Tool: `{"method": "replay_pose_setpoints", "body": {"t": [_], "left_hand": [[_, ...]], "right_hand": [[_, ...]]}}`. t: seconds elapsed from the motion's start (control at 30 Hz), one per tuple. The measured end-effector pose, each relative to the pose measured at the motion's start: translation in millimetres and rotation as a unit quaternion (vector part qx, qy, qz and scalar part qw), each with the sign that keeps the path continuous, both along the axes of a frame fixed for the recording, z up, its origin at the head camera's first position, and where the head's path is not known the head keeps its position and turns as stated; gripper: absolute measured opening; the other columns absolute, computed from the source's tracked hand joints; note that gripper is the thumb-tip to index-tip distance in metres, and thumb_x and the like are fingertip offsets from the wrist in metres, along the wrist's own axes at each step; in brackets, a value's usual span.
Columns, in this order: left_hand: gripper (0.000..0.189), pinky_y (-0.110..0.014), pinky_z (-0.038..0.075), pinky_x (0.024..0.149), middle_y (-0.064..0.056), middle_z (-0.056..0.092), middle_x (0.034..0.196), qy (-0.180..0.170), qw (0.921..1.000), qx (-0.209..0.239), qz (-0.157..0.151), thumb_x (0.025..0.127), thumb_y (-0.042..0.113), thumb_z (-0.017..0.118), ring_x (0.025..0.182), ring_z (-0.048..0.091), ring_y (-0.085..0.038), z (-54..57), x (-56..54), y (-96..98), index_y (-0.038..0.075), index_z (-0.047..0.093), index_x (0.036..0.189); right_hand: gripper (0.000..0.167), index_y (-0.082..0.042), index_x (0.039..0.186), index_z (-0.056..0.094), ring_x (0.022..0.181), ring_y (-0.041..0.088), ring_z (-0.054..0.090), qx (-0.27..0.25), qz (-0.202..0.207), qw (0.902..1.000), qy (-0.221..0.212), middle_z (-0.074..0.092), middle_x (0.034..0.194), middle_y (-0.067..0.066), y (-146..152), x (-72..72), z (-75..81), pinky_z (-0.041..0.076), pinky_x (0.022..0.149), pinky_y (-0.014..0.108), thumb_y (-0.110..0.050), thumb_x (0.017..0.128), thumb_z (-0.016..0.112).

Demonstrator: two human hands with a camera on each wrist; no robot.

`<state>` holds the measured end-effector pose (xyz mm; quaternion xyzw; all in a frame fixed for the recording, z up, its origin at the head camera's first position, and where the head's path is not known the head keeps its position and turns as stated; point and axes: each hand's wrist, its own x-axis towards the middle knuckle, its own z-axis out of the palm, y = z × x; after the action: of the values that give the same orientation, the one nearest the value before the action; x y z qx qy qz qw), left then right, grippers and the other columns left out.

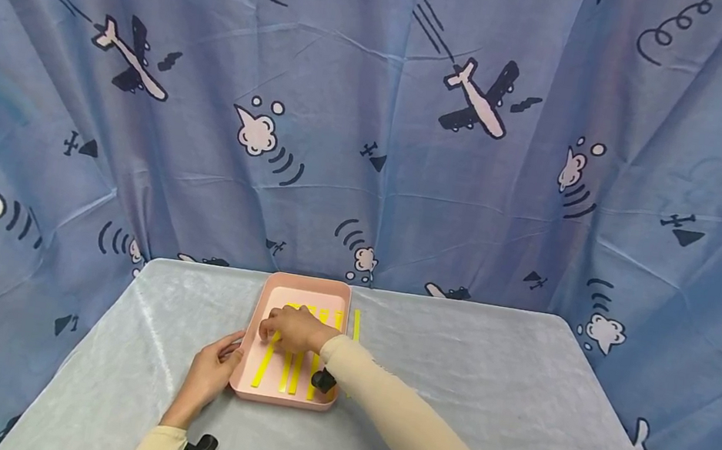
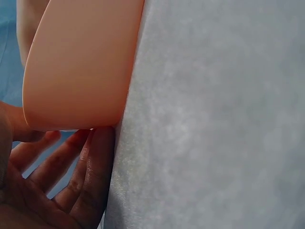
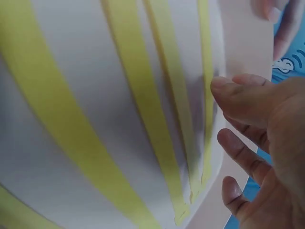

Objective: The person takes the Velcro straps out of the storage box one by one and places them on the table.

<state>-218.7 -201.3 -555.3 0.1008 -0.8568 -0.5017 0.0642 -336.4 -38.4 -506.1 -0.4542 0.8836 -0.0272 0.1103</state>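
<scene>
A pink rectangular tray (image 1: pixel 309 283) sits on the table with several yellow strips (image 1: pixel 295 375) lying lengthwise in it. My left hand (image 1: pixel 209 373) holds the tray's left side, thumb at the rim and fingers against the outer wall (image 2: pixel 81 67). Reaching over the tray from the right, my right hand (image 1: pixel 296 330) is low above its left half. In the right wrist view, the right thumb (image 3: pixel 243 98) touches the edge of the leftmost strip (image 3: pixel 206 62), and the other fingers are spread and loosely bent. That strip slants in the head view, its upper part hidden by the hand.
Another yellow strip (image 1: pixel 356 324) lies on the table just right of the tray, partly covered by the right sleeve (image 1: pixel 403 410). A pale grey cloth covers the table (image 1: pixel 516 404). Behind it hangs a blue patterned curtain (image 1: pixel 344 59).
</scene>
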Motion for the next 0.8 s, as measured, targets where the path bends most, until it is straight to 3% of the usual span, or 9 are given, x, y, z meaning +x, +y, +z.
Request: {"method": "replay_pose_setpoints", "body": {"t": [0.43,0.8], "left_hand": [[0.041,-0.038,0.057,0.085,-0.023,0.066,0.125,-0.005,1.0000,0.003,-0.003,0.100,0.013,0.055,0.110,0.067,-0.031,-0.2,0.0,1.2,0.007,0.055,0.140],[0.042,-0.041,0.056,0.087,-0.023,0.065,0.126,-0.006,1.0000,0.005,-0.003,0.099,0.014,0.055,0.111,0.066,-0.032,-0.6,-0.3,1.7,0.007,0.055,0.140]], "right_hand": [[0.018,-0.034,0.106,0.065,0.106,0.011,0.050,0.048,0.015,0.9978,0.044,0.059,0.114,-0.011,-1.1,1.8,-2.5,0.034,0.085,0.030,-0.024,0.091,0.071],[0.014,-0.033,0.095,0.063,0.100,0.009,0.050,0.052,0.056,0.9915,0.105,0.058,0.104,-0.013,-5.6,2.6,-8.6,0.033,0.080,0.028,-0.021,0.092,0.069]]}}
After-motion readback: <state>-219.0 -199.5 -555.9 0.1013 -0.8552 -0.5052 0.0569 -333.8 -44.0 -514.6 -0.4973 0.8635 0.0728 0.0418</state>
